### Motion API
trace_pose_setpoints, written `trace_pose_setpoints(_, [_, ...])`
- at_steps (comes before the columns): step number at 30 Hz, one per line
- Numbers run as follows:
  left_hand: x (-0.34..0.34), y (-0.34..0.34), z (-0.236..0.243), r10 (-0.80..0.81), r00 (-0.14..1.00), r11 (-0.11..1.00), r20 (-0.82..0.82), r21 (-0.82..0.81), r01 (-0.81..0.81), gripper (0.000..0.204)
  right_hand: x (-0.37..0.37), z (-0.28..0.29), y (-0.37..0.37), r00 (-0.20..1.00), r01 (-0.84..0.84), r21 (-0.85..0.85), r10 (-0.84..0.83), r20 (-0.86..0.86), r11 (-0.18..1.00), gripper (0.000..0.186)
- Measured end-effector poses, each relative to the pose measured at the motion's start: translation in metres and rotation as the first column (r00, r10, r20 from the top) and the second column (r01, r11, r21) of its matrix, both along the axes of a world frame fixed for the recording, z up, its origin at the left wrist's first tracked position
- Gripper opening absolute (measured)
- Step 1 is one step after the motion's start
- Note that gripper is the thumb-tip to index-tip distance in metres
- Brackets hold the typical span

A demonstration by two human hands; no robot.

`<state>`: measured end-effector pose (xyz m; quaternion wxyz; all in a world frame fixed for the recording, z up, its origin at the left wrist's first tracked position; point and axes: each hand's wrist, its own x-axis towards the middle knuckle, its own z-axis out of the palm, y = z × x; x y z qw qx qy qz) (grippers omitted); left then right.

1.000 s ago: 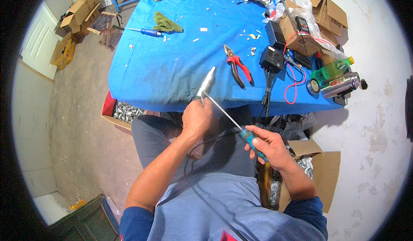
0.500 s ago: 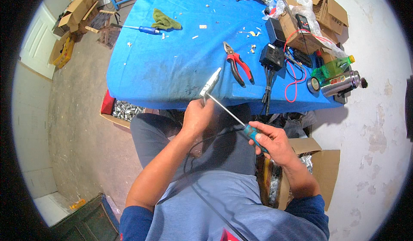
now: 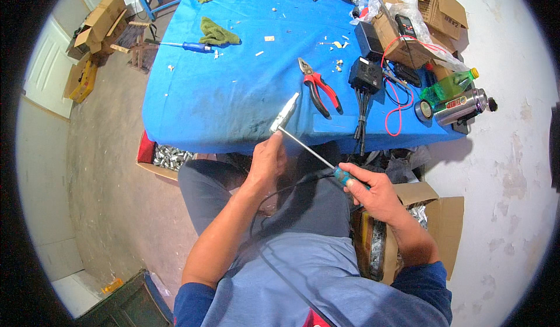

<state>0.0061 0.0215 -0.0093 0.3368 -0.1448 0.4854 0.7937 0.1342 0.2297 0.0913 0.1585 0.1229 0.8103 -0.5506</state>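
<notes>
Just over the near edge of the blue-covered table, my left hand [image 3: 268, 162] is closed on the lower end of a slim, silvery metal piece [image 3: 285, 113]. The piece tilts up and away, its narrow end pointing to the far side. My right hand [image 3: 374, 194] grips the teal handle of a screwdriver [image 3: 309, 148]. Its shaft runs up and left, and the tip meets the metal piece just above my left fingers. The exact point of contact is too small to make out. Red-and-black pliers [image 3: 321, 86] lie on the cloth beyond, jaws spread slightly.
Black adapter boxes [image 3: 366, 75] with cables, a green bottle [image 3: 446, 89] and a steel flask [image 3: 459, 108] lie at the right. Green rags [image 3: 219, 32] and a blue-handled screwdriver [image 3: 195, 47] are at the far left. Boxes of metal parts [image 3: 170, 158] flank my legs.
My right fingers have closed further round the screwdriver handle. The handle sits slightly farther right, its tip still at the metal piece. The whole view has shifted slightly.
</notes>
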Motion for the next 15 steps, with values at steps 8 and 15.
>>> trace_pose_setpoints(8, [0.003,0.003,-0.008,0.038,0.997,0.999,-0.063,-0.020,-0.040,0.044,0.000,0.006,0.002,1.000,-0.013,0.043,0.013,0.011,0.999,0.039])
trace_pose_setpoints(15, [-0.001,0.008,-0.001,0.032,0.998,0.999,-0.061,-0.022,-0.034,0.044,0.016,-0.002,-0.002,0.974,0.193,-0.236,-0.157,0.165,0.952,0.040])
